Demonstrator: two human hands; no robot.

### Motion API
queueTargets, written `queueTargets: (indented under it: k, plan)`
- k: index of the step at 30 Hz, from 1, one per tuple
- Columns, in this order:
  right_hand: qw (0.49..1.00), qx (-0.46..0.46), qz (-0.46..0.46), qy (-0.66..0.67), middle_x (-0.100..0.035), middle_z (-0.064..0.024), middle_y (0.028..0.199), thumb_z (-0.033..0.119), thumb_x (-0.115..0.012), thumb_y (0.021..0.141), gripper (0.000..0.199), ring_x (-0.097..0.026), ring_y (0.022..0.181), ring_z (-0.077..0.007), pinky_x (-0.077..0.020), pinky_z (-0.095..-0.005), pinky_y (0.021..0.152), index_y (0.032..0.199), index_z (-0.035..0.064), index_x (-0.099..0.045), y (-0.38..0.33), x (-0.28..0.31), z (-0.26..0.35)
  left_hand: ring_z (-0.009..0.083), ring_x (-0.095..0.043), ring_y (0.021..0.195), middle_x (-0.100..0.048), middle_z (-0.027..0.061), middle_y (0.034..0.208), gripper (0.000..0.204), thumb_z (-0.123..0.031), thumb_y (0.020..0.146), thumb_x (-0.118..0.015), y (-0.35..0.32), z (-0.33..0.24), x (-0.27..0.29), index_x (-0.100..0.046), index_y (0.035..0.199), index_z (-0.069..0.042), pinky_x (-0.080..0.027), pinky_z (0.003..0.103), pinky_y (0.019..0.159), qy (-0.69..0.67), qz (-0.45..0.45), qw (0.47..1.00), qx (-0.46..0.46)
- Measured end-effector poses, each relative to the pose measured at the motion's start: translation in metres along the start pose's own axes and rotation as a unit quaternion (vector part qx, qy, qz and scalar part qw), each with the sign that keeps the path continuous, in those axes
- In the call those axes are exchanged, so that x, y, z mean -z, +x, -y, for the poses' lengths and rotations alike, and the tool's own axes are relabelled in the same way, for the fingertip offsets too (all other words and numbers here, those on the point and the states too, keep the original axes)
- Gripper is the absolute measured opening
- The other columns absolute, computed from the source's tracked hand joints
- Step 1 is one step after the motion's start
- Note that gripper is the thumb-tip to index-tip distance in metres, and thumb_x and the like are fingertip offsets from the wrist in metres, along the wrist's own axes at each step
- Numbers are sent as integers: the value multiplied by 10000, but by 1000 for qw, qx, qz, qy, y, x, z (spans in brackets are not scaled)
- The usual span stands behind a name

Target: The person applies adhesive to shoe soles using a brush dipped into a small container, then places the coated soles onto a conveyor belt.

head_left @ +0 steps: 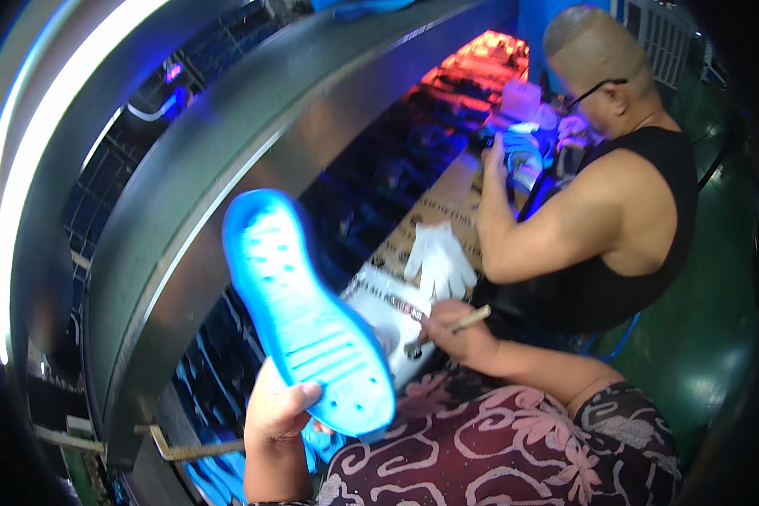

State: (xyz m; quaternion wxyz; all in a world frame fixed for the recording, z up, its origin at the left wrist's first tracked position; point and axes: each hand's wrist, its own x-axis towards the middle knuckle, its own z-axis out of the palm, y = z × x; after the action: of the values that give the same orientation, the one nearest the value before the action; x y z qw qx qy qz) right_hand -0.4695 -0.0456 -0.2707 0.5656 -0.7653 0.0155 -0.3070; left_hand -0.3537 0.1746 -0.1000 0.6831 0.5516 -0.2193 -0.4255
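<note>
A bright blue shoe sole (308,312) stands tilted up in my left hand (274,405), its grooved and dotted face toward me. My left thumb presses on the heel end, and the other fingers are mostly hidden behind it. To the right of the sole, my right hand (465,339) is closed around a brush (472,318) with a pale wooden handle. The brush's metal band reaches left, over a white container (406,369). The bristle tip is too blurred to make out. Part of the container lies behind the sole.
A white glove (441,260) rests on printed cardboard (396,246) beyond the container. A long metal housing (228,181) arches over a dark conveyor on the left. At the right, a co-worker (607,185) in a black top handles blue pieces. More blue pieces (215,479) lie at lower left.
</note>
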Motion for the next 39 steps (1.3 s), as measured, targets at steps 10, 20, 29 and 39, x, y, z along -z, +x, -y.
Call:
queueTargets:
  k: [10,20,29,39]
  plan:
    - [989,-129,-27,69,-622,-94,632,185,-562,914,290,-573,581,-182,-445,-315,572,704,12,-663,0,29,-7,309,-647,911,-602,250,1082,505,-134,886,-616,243,-112,-116,-360,1255,98,-586,295,719,-249,-9,956,-155]
    - [959,-241,-7,149,-577,-3,631,261,-525,957,333,-501,596,-85,-413,-250,568,777,24,-676,-4,21,-37,152,-615,834,-637,107,953,369,-111,871,-630,52,71,58,-523,1199,19,-513,289,713,327,-180,927,-43]
    - [955,-253,85,132,-589,-14,693,312,-515,957,353,-522,659,-96,-426,-260,626,775,42,-651,-1,-36,-20,416,-619,718,-632,218,783,363,-184,746,-638,-113,208,154,-451,1034,-65,-474,495,675,663,-355,616,234]
    - [971,-235,-23,48,-594,-30,683,234,-476,955,352,-511,668,-105,-415,-247,650,752,8,-654,11,-38,-28,382,-628,753,-646,182,821,252,-208,702,-645,-113,207,189,-541,871,-52,-501,478,667,669,-407,598,170]
